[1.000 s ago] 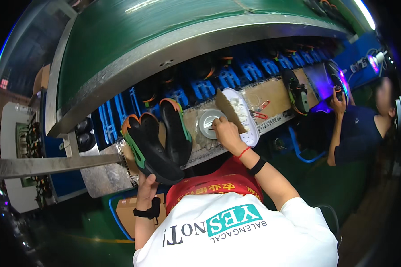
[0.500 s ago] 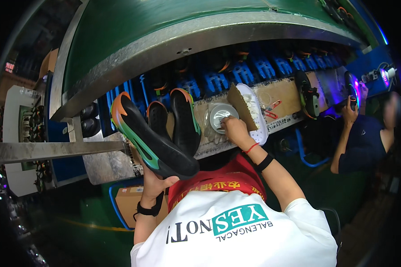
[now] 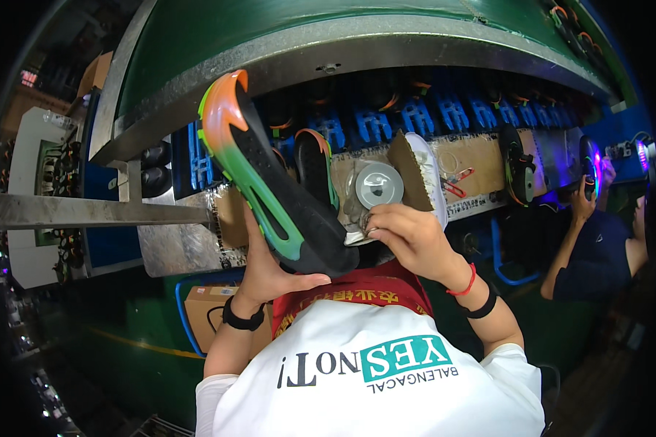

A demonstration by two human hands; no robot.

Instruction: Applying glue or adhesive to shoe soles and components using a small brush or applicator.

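Table [image 3: 488,156] just ahead of our right hand [image 3: 408,237]: cardboard-covered, carrying round tin [image 3: 378,185], black sole [image 3: 313,175], red-handled tool [image 3: 455,182].

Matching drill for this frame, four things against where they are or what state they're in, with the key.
Things:
1. shoe sole
2. round metal lid
3. left hand
4. right hand

Places or states:
A. lies on the cardboard-covered bench beyond the hands
B. grips the heel end of the sole from below
C. held up tilted, orange tip highest
D. fingers curled at the crumpled foil beside the sole's heel

Pairs: 1-C, 2-A, 3-B, 4-D
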